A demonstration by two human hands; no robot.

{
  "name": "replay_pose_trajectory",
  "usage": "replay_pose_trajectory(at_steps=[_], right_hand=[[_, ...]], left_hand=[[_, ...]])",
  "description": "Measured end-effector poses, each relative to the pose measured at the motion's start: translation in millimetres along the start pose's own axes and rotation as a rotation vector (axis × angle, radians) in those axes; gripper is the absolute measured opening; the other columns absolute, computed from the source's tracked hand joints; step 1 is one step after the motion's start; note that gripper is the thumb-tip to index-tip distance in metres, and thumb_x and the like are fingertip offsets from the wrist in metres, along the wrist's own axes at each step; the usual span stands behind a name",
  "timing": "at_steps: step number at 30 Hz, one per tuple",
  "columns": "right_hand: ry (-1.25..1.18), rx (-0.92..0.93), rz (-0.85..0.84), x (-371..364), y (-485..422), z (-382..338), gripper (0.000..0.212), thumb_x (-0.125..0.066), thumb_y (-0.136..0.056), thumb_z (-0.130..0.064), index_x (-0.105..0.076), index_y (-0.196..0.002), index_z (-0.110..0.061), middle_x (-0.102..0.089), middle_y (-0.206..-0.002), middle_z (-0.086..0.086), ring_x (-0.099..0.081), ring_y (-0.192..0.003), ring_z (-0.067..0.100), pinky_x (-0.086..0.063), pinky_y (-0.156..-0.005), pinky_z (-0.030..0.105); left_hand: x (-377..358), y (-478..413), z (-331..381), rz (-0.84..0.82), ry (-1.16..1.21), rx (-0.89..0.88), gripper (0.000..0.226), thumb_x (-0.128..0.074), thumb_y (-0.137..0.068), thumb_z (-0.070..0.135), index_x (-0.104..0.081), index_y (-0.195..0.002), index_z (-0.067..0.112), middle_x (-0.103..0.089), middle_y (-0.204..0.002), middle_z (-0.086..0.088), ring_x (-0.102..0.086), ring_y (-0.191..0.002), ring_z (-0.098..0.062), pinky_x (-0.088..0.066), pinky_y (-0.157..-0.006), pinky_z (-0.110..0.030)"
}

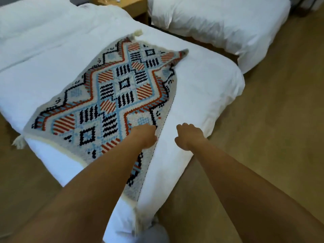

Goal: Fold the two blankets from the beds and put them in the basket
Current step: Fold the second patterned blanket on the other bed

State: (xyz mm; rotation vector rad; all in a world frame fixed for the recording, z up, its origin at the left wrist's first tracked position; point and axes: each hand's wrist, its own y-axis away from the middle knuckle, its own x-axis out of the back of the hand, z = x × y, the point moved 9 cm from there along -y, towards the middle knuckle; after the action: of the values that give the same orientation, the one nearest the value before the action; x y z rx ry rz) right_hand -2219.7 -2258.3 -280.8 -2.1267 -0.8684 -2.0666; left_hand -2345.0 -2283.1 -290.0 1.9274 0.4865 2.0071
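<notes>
A patterned blanket (pixel 112 95) with red, blue and black diamonds and white tassels lies doubled lengthwise on the white bed (pixel 201 95). It runs diagonally from the near corner toward the middle of the bed. My left hand (pixel 146 135) sits on the blanket's right long edge, its fingers curled down over that edge. My right hand (pixel 189 135) hovers just to the right over the bare white cover, fingers loosely curled and holding nothing. No basket or second blanket is in view.
A second bed (pixel 228 23) with white bedding stands at the upper right, across a narrow gap. A wooden nightstand (pixel 129 6) sits between the beds at the top. Wooden floor (pixel 280 120) surrounds the bed on the right and left.
</notes>
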Motion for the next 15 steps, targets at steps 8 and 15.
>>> replay_pose_trajectory(at_steps=[8,15], right_hand=[[0.047,0.052,-0.037,58.6,-114.9,61.1,0.026,-0.041,-0.091,-0.019,-0.044,-0.114,-0.006,-0.049,-0.118,0.011,-0.047,-0.107,0.028,-0.036,-0.078,0.033],[0.078,-0.001,-0.042,117.1,-222.4,146.4,0.03,-0.04,-0.091,-0.022,-0.044,-0.115,-0.004,-0.049,-0.119,0.012,-0.047,-0.109,0.03,-0.038,-0.082,0.035]], left_hand=[[67.0,-131.0,9.6,0.018,0.057,0.001,0.036,-0.037,-0.097,0.028,-0.044,-0.126,0.009,-0.05,-0.129,-0.012,-0.049,-0.114,-0.027,-0.04,-0.089,-0.033],[137.7,-244.1,25.4,0.03,0.08,-0.022,0.031,-0.038,-0.096,0.028,-0.048,-0.118,0.009,-0.053,-0.119,-0.01,-0.053,-0.103,-0.027,-0.039,-0.075,-0.032]])
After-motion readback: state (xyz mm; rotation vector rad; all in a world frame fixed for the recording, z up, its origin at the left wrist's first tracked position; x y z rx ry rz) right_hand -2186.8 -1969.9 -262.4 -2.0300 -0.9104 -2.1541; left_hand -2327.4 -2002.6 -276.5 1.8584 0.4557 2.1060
